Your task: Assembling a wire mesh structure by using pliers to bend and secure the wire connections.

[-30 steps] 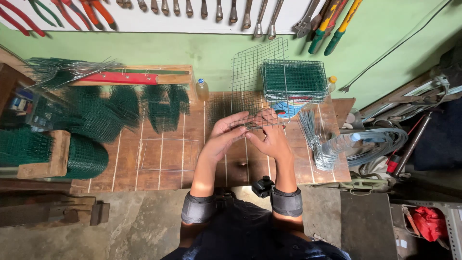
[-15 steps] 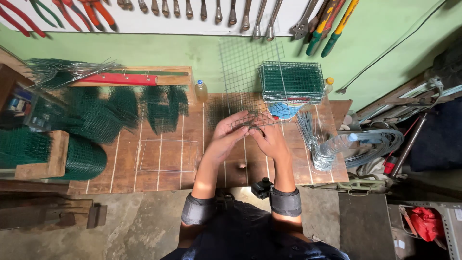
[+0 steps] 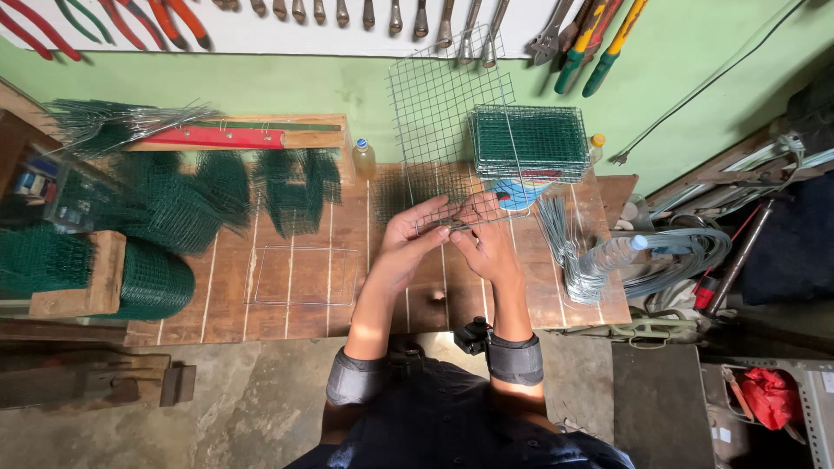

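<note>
The left hand (image 3: 408,239) and the right hand (image 3: 486,243) meet fingertip to fingertip at the near edge of a square wire mesh panel (image 3: 447,122) — both pinch its bottom wire, the panel tilted up and away toward the far wall. It rises from the middle of the wooden workbench (image 3: 287,295). Just right of the panel sits a stack of green mesh panels (image 3: 532,143), with a blue object (image 3: 519,193) under it. Right of the right hand lie a bundle of wire pieces (image 3: 565,252) and a clear plastic bottle (image 3: 612,254). Far left of the hands stands a small bottle (image 3: 364,160) — beyond it, rolls of green mesh (image 3: 156,208). Hand tools (image 3: 591,39) hang on the far wall.
</note>
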